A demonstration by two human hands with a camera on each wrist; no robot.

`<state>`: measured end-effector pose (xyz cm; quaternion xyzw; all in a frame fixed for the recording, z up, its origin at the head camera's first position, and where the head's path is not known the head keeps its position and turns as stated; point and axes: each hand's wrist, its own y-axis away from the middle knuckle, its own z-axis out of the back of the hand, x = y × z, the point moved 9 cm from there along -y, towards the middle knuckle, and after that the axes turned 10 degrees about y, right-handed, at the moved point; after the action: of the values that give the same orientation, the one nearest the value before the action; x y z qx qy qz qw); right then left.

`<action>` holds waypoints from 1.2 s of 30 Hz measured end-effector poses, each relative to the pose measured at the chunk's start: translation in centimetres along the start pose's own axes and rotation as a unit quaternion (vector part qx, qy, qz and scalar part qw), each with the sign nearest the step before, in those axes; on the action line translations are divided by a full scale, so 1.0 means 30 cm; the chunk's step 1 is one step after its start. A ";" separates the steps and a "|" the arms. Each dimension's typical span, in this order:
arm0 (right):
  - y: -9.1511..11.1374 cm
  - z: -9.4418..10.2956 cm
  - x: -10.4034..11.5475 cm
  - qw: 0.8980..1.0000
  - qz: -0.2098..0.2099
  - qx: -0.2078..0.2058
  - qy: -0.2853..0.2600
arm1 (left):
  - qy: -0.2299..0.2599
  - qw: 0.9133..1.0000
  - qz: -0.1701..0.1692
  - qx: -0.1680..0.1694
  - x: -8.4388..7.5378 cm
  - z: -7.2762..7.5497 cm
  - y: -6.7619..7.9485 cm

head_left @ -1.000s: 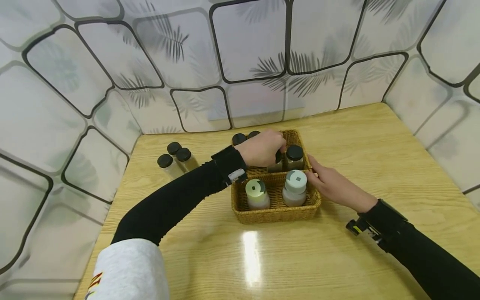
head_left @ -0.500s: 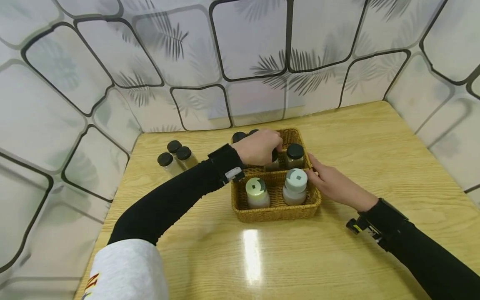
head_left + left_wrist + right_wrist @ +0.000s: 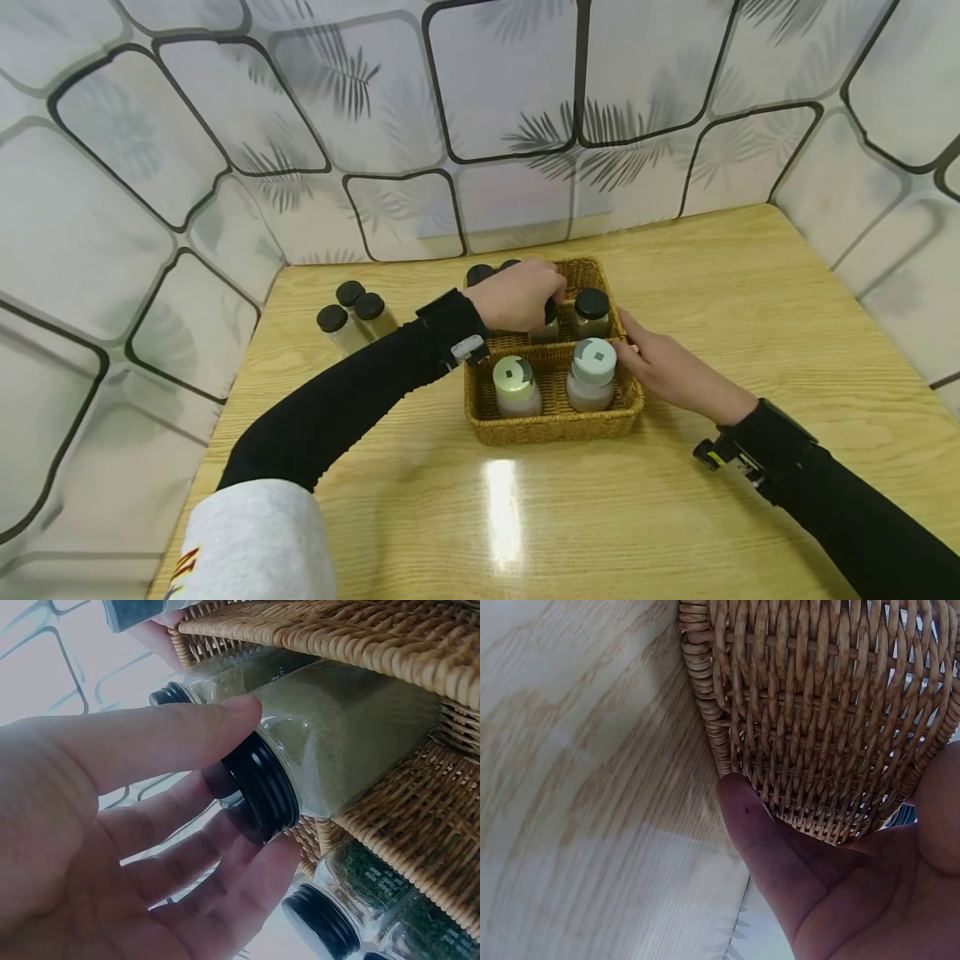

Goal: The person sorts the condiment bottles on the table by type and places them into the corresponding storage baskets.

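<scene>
My left hand (image 3: 517, 296) reaches into the middle row of the wicker basket (image 3: 555, 431). In the left wrist view its thumb and fingers grip the black lid (image 3: 262, 787) of a clear spice jar (image 3: 352, 735) filled with greenish-beige powder. The jar stands in the basket beside a second black-lidded jar (image 3: 591, 315). At the basket's right side, my right hand (image 3: 675, 371) holds the wall, thumb at the rim. In the right wrist view one finger (image 3: 754, 825) lies low against the woven wall. Some of its other fingers are hidden.
In the front compartment stand a yellow-green-capped jar (image 3: 516, 387) and a pale-green-capped jar (image 3: 591, 375). Herb jars (image 3: 360, 885) with black lids sit in the back. Several black-lidded jars (image 3: 348, 325) stand left on the wooden table (image 3: 420, 500). Patterned walls (image 3: 510, 200) enclose the table.
My left hand and the jar it grips have shifted slightly left, away from the neighbouring jar, then stayed there. The right hand and the basket look unmoved.
</scene>
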<state>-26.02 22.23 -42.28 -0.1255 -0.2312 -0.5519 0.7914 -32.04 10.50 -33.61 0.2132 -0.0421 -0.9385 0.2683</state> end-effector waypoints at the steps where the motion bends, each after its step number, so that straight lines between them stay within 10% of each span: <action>1: 0.001 0.000 0.000 1.000 -0.001 0.001 0.000 | -0.002 1.000 0.002 0.000 0.000 0.000 0.001; 15: -0.001 0.007 0.003 1.000 0.005 -0.004 -0.003 | -0.017 0.998 0.050 -0.037 0.024 0.047 0.031; 24: -0.008 -0.005 0.002 1.000 0.007 0.001 -0.004 | 0.039 0.982 0.055 -0.175 0.083 0.187 0.206; 36: 0.002 -0.007 0.000 1.000 0.006 -0.003 -0.002 | 0.088 0.958 0.133 -0.237 0.240 0.215 0.429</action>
<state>-25.92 22.17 -42.45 -0.1308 -0.2303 -0.5479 0.7935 -34.03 -4.45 -28.01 0.2179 0.1773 -0.8548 0.4364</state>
